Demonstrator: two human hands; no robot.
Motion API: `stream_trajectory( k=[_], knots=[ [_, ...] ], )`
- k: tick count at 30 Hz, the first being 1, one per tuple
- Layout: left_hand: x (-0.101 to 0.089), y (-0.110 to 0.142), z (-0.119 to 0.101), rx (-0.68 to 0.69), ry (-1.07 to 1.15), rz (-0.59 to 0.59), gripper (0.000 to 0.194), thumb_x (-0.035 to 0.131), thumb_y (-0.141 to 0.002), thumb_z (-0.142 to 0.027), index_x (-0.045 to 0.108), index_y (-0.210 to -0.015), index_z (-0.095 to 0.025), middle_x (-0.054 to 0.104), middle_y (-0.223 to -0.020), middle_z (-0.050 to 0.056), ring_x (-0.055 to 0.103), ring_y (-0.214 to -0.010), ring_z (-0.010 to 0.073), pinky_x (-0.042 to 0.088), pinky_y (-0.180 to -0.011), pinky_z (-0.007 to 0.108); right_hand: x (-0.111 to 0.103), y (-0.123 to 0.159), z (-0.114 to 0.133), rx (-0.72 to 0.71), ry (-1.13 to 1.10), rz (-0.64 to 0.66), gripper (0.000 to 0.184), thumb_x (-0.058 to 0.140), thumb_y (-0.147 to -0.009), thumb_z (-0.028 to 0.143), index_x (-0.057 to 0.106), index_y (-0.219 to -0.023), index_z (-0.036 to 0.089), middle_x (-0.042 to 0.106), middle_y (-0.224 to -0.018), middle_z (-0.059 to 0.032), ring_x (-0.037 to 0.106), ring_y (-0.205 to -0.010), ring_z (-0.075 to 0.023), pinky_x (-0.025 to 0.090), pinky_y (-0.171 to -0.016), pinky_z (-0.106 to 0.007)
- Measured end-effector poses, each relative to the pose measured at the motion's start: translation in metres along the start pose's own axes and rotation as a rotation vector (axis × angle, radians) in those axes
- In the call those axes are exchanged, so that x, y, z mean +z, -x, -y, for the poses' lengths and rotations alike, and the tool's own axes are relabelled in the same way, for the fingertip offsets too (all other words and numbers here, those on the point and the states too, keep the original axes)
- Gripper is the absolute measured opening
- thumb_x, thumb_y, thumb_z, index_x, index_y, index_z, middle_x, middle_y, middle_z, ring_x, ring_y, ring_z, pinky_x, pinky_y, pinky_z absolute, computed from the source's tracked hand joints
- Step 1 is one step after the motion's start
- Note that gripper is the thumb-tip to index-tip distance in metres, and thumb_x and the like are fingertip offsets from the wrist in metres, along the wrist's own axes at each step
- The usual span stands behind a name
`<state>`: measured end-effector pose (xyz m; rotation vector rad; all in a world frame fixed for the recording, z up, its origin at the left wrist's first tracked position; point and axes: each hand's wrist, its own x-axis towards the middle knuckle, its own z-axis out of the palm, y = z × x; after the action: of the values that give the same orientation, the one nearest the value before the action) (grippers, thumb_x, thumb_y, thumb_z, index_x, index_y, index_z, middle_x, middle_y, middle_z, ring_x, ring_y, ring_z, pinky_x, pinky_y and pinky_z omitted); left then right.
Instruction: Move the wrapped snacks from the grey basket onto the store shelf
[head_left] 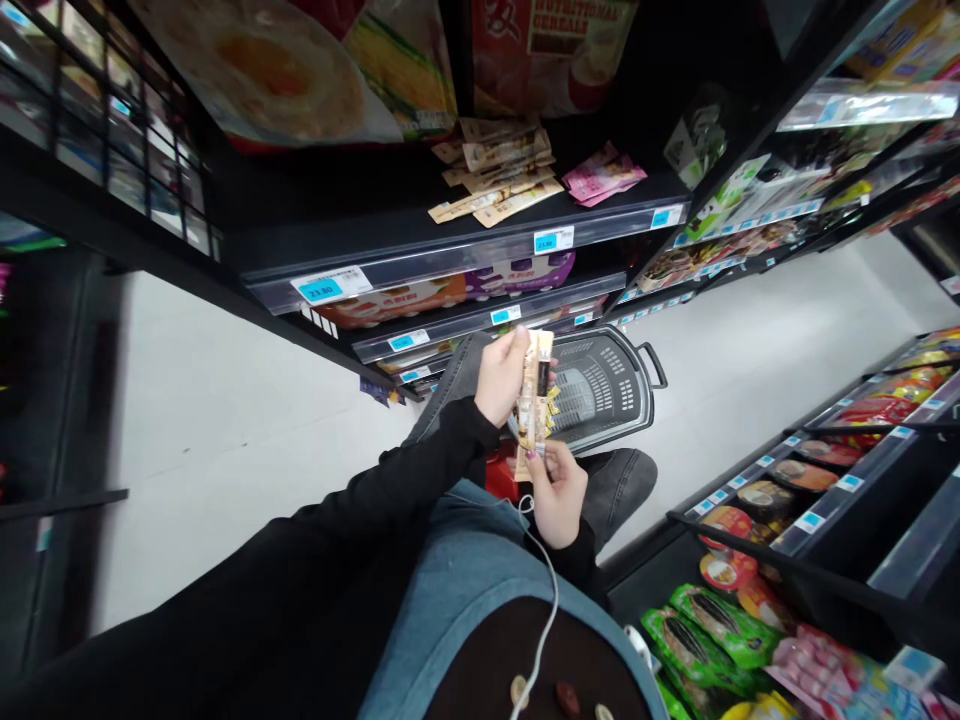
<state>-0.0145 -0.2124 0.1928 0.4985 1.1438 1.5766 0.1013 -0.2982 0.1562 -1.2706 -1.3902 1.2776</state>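
A beige stick sachet (534, 395), perhaps several stacked together, is held lengthwise between my two hands, over the shopping basket. My left hand (504, 375) grips its far end, the thumb on top. At the near end my right hand (561, 495) pinches it between thumb and fingers. Beneath lies a grey and black shopping basket (637, 395) on the floor, with some small yellow items partly hidden by my hands. On the shelf ahead is a loose pile of similar beige sachets (510, 165), beside a few pink sachets (602, 176).
Large food bags (300, 75) and a red cereal bag (551, 55) stand on the upper shelf (337, 215). Boxed packs (517, 277) fill a lower shelf. Cup-shaped tubs (806, 475) and green packets (724, 630) line the right shelving. A white cable (551, 600) hangs down my front.
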Motion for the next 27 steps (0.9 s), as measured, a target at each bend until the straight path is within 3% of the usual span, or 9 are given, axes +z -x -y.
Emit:
stream_trajectory(
  k=[3, 5, 9, 14, 17, 19, 23, 27],
  knots=[
    [0.004, 0.011, -0.002, -0.132, -0.030, 0.274, 0.039, 0.068, -0.069, -0.044, 0.055, -0.090, -0.013, 0.066, -0.069, 0.005, 0.066, -0.059, 0.0174, 0.054, -0.054, 0.027, 0.002, -0.002, -0.002, 0.063, -0.110, -0.078, 0.021, 0.056, -0.080, 0.037, 0.057, -0.081, 0.016, 0.068, -0.074, -0.0052, 0.065, -0.062, -0.0166, 0.055, -0.059, -0.029],
    [0.004, 0.020, -0.001, -0.195, -0.047, 0.371, 0.041, 0.073, -0.066, -0.036, 0.053, -0.094, -0.014, 0.068, -0.074, 0.005, 0.067, -0.063, 0.0183, 0.055, -0.057, 0.028, 0.000, -0.002, -0.004, 0.076, -0.114, -0.077, 0.023, 0.056, -0.079, 0.038, 0.057, -0.081, 0.015, 0.067, -0.073, -0.0047, 0.064, -0.062, -0.0156, 0.054, -0.059, -0.028],
    [0.003, 0.029, 0.000, -0.220, -0.141, 0.384, 0.035, 0.073, -0.064, -0.029, 0.054, -0.090, -0.015, 0.067, -0.072, 0.004, 0.066, -0.057, 0.0193, 0.053, -0.049, 0.027, -0.017, -0.006, -0.005, 0.018, -0.005, 0.042, 0.022, 0.055, -0.080, 0.037, 0.059, -0.078, 0.015, 0.064, -0.066, -0.0017, 0.060, -0.060, -0.0135, 0.051, -0.059, -0.026],
    [0.004, 0.035, -0.004, -0.127, -0.353, 0.544, 0.022, 0.070, -0.066, -0.025, 0.059, -0.082, -0.015, 0.067, -0.067, 0.003, 0.065, -0.053, 0.0192, 0.051, -0.047, 0.026, -0.051, -0.030, 0.014, -0.083, -0.024, -0.223, 0.021, 0.059, -0.077, 0.034, 0.058, -0.090, 0.017, 0.063, -0.075, -0.0007, 0.059, -0.066, -0.0124, 0.049, -0.063, -0.025],
    [0.007, 0.043, -0.004, -0.187, -0.421, 0.695, 0.019, 0.065, -0.072, -0.025, 0.057, -0.087, -0.017, 0.067, -0.064, 0.003, 0.066, -0.056, 0.0209, 0.052, -0.049, 0.027, -0.066, -0.046, 0.025, -0.102, -0.090, -0.156, 0.031, 0.066, -0.072, 0.033, 0.057, -0.098, 0.019, 0.065, -0.085, -0.0022, 0.061, -0.075, -0.0136, 0.049, -0.069, -0.027],
    [0.009, 0.048, -0.002, -0.207, -0.465, 0.741, 0.020, 0.063, -0.073, -0.025, 0.056, -0.091, -0.018, 0.068, -0.067, 0.003, 0.067, -0.058, 0.0216, 0.052, -0.051, 0.028, -0.071, -0.051, 0.029, -0.091, -0.094, -0.141, 0.024, 0.068, -0.071, 0.032, 0.060, -0.088, 0.017, 0.065, -0.079, -0.0015, 0.060, -0.071, -0.0129, 0.048, -0.066, -0.026],
    [0.004, 0.055, 0.006, -0.196, -0.457, 0.764, 0.029, 0.061, -0.076, -0.025, 0.054, -0.102, -0.018, 0.070, -0.084, 0.006, 0.068, -0.065, 0.0197, 0.053, -0.055, 0.026, -0.069, -0.053, 0.029, -0.108, -0.086, -0.268, 0.017, 0.068, -0.070, 0.030, 0.059, -0.074, 0.016, 0.060, -0.064, 0.0024, 0.054, -0.057, -0.0093, 0.043, -0.058, -0.022],
    [-0.013, 0.057, 0.012, -0.192, -0.493, 0.819, 0.018, 0.059, -0.078, -0.027, 0.058, -0.091, -0.015, 0.070, -0.083, 0.006, 0.068, -0.067, 0.0170, 0.053, -0.058, 0.023, -0.069, -0.055, 0.026, -0.147, -0.221, -0.502, 0.019, 0.068, -0.069, 0.031, 0.056, -0.071, 0.016, 0.058, -0.064, 0.0035, 0.053, -0.059, -0.0086, 0.042, -0.059, -0.022]
  ],
)
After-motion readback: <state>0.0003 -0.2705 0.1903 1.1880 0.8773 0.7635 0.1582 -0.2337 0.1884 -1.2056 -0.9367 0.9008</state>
